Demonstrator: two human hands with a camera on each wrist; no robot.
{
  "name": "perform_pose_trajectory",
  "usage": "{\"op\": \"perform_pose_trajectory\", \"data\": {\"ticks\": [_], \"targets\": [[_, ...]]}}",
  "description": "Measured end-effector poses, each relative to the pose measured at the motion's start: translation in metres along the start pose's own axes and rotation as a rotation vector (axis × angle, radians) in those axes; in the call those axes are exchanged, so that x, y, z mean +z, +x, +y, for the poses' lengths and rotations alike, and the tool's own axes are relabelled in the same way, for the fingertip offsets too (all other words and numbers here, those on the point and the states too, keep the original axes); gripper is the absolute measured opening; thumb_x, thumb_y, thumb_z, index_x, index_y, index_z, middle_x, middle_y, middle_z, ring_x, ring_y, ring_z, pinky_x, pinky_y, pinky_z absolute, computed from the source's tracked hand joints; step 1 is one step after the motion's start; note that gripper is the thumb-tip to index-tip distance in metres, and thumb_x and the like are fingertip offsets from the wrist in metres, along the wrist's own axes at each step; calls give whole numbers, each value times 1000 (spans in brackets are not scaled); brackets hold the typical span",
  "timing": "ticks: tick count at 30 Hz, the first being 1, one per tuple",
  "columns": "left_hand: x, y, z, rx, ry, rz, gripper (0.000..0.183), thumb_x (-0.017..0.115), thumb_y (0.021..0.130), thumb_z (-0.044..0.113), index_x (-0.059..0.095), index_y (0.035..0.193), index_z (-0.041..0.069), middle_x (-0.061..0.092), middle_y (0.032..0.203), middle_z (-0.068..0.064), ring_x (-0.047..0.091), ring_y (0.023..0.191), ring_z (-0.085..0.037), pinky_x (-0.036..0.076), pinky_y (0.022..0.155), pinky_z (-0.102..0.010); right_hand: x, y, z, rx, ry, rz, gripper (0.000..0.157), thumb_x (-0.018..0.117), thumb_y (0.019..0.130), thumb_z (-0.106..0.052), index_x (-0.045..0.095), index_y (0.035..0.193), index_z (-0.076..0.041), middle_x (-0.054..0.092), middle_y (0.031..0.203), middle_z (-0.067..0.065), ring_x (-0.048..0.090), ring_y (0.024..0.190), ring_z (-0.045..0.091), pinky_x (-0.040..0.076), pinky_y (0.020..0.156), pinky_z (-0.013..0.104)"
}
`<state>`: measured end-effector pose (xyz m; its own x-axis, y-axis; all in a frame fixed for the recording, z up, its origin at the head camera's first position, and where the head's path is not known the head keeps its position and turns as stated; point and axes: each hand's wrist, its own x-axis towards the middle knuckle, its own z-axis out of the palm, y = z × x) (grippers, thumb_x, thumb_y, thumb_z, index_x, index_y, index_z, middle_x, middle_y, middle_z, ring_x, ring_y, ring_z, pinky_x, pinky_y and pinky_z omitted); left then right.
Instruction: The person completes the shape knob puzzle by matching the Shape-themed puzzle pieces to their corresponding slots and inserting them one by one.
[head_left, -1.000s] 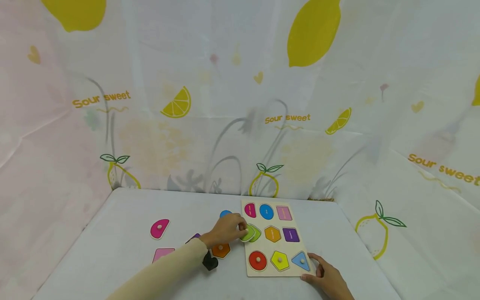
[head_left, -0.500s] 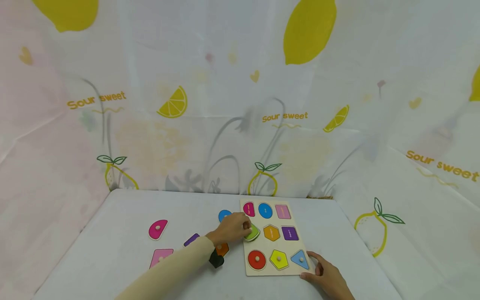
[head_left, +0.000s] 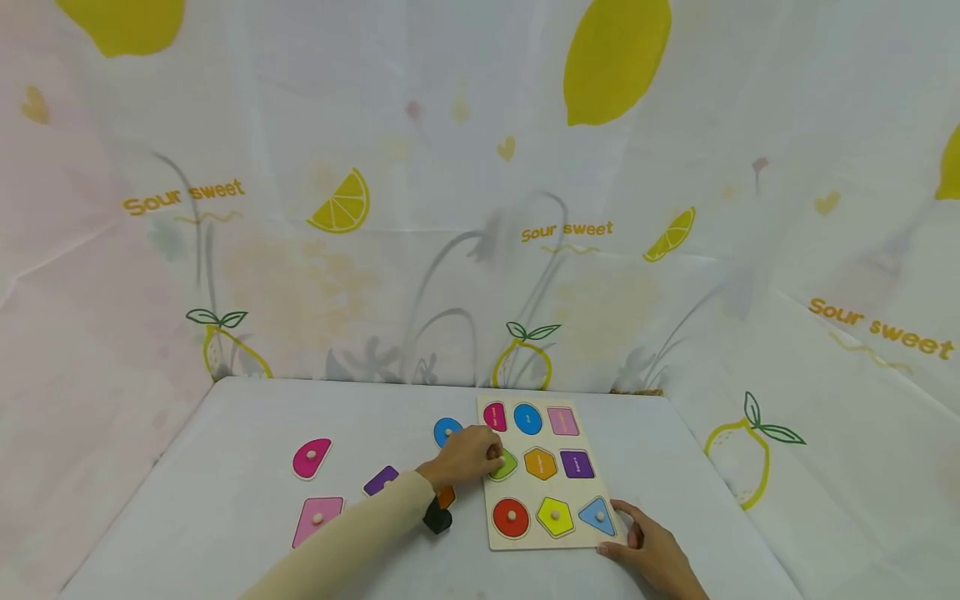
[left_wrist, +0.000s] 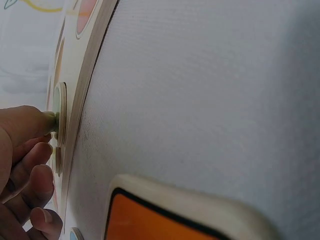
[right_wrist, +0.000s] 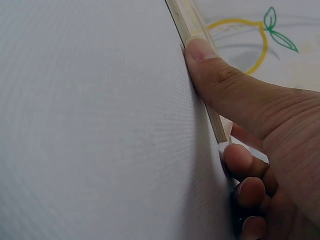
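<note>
L grip (head_left: 468, 457) pinching green piece (head_left: 506, 467), prob. in board (head_left: 536, 542).

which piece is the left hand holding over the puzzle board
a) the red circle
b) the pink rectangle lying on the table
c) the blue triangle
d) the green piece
d: the left hand pinches the knob of the green piece at the middle-row left slot of the puzzle board, while the red circle and blue triangle sit in the bottom row, untouched by that hand.
</note>
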<state>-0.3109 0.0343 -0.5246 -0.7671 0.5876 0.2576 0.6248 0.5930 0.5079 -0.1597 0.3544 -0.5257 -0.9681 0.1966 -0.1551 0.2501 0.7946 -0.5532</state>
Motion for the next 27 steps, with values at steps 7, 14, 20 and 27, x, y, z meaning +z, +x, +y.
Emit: {"op": "perform_pose_trajectory", "data": {"ticks": [7, 14, 20, 27], "targets": [[-3, 0, -1, 8, -15, 7, 9, 78, 93, 21, 75, 88, 14, 57, 73, 14, 52, 73, -5, 47, 69, -23, 0, 1, 0, -20, 1, 4, 93, 92, 68, -53, 59, 141, -6, 47, 74, 3, 45, 67, 18, 36, 58, 29], [-4, -1, 0, -31, -10, -2, 11, 78, 92, 23, 75, 86, 15, 56, 70, 14, 51, 71, -5, 46, 64, -23, 0, 1, -3, -36, -3, 2, 90, 92, 69, -52, 59, 139, -6, 46, 74, 2, 44, 67, 17, 34, 59, 29], [-4, -4, 3, -43, -8, -4, 10, 78, 92, 21, 76, 88, 12, 57, 70, 13, 51, 70, -5, 46, 64, -22, 1, 1, -3, -32, -3, -1, 94, 91, 68, -55, 59, 139, -5, 46, 73, 2, 44, 66, 17, 34, 58, 29], [-11, -10, 11, -48, -4, -10, 15, 78, 91, 22, 78, 96, 9, 60, 76, 10, 52, 72, -5, 47, 65, -20, 1, 0, 0, -8, -5, 1, 98, 91, 65, -59, 58, 140, -5, 47, 74, 3, 45, 67, 18, 36, 59, 30]]}}
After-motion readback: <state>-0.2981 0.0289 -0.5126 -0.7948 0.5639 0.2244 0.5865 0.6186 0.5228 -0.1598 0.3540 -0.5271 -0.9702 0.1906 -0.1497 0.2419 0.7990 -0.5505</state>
